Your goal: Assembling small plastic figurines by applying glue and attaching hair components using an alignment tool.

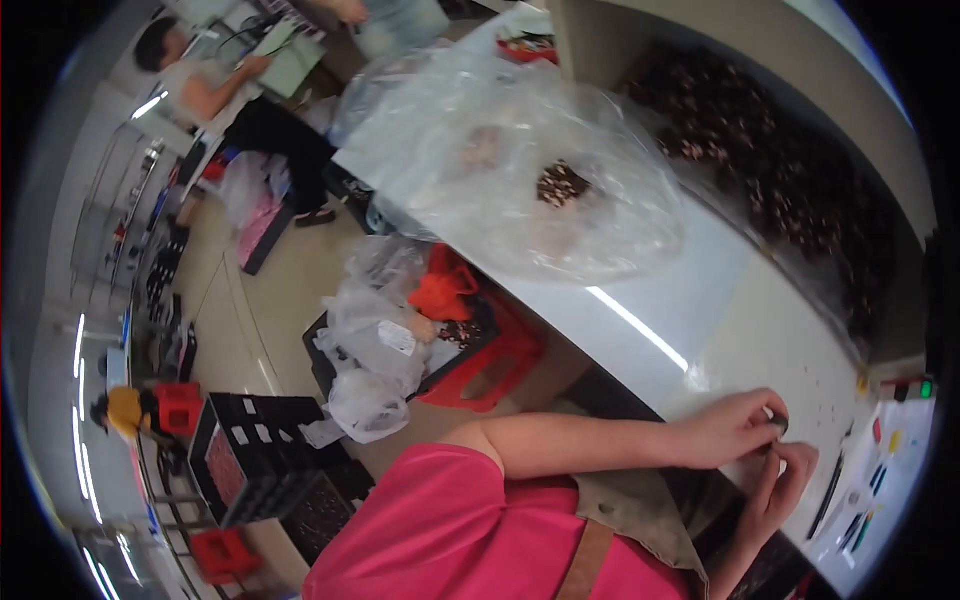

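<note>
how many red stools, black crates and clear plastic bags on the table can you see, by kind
red stools: 3, one by the table, one at the left, one at the lower left
black crates: 2, and
clear plastic bags on the table: 1 big one
total: 6

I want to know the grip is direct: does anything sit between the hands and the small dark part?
Nothing visible does. The left hand pinches the small dark part directly in its fingers, and the right hand meets it from below.
</note>
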The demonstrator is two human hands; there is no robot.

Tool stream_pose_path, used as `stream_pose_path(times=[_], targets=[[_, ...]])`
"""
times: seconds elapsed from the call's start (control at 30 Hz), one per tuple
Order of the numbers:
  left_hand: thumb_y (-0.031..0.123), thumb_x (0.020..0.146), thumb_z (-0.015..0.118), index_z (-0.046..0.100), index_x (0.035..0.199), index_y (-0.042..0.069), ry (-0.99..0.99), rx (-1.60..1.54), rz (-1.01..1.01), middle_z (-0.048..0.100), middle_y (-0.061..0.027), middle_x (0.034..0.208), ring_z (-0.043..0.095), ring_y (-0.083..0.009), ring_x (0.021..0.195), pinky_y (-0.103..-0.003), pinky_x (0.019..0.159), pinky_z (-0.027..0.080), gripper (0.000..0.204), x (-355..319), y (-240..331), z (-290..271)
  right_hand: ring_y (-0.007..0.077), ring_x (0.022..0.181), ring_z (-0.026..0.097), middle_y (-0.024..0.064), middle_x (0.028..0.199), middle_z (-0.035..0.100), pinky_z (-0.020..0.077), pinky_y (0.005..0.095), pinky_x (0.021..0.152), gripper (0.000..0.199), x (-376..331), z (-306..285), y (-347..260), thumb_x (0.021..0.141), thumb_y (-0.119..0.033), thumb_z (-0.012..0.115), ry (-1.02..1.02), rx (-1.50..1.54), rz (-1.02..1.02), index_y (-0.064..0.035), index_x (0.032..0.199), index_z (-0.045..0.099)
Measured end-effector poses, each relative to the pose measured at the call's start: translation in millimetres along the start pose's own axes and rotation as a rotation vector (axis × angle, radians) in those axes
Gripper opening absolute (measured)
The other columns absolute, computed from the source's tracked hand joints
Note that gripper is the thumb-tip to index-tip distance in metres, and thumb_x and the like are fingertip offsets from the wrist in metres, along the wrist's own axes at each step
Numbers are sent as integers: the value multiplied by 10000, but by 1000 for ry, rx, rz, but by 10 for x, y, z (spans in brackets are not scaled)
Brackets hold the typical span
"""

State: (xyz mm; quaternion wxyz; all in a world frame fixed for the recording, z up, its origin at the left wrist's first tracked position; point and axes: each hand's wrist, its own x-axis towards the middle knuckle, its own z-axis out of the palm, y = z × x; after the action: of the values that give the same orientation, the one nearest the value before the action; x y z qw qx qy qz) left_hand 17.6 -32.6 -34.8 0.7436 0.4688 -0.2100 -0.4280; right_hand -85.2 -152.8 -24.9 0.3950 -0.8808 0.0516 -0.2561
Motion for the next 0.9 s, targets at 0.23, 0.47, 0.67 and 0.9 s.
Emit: stream_pose_path(times=[0.23, 0.47, 0.67, 0.9], targets=[[111, 914, 467, 416, 1102, -8, 23, 5, -55, 546, -72, 846, 543, -101, 738, -236, 646, 489, 227, -21, 38, 5, 169, 860, 440, 71, 901, 422, 364, 261, 792, 70, -80, 156, 18, 912, -63, 455, 87, 117, 64, 3, 913, 475], [127, 927, 457, 407, 1134, 1, 8, -4, -37, 542, -80, 917, 551, -110, 838, -245, 698, 511, 247, 38, 100, 26, 173, 884, 442, 76, 935, 425, 369, 266, 798, 69, -42, 138, 121, 910, -60, 459, 118, 145, 26, 2, 931, 480], [134, 937, 442, 403, 1159, 13, -18, -26, -73, 540, -68, 927, 545, -102, 851, -238, 707, 504, 257, -9, 134, 75, 189, 884, 436, 86, 961, 427, 379, 273, 732, 92, -39, 120, 48, 874, -47, 506, 178, 182, -10, -33, 964, 520], [156, 944, 443, 404, 1183, 24, -29, 9, -80, 537, -60, 940, 543, -95, 858, -238, 736, 494, 277, 5, 147, 145, 183, 901, 431, 85, 976, 413, 371, 270, 784, 62, -57, 31, 71, 868, -17, 490, 154, 223, 36, -25, 929, 495]])
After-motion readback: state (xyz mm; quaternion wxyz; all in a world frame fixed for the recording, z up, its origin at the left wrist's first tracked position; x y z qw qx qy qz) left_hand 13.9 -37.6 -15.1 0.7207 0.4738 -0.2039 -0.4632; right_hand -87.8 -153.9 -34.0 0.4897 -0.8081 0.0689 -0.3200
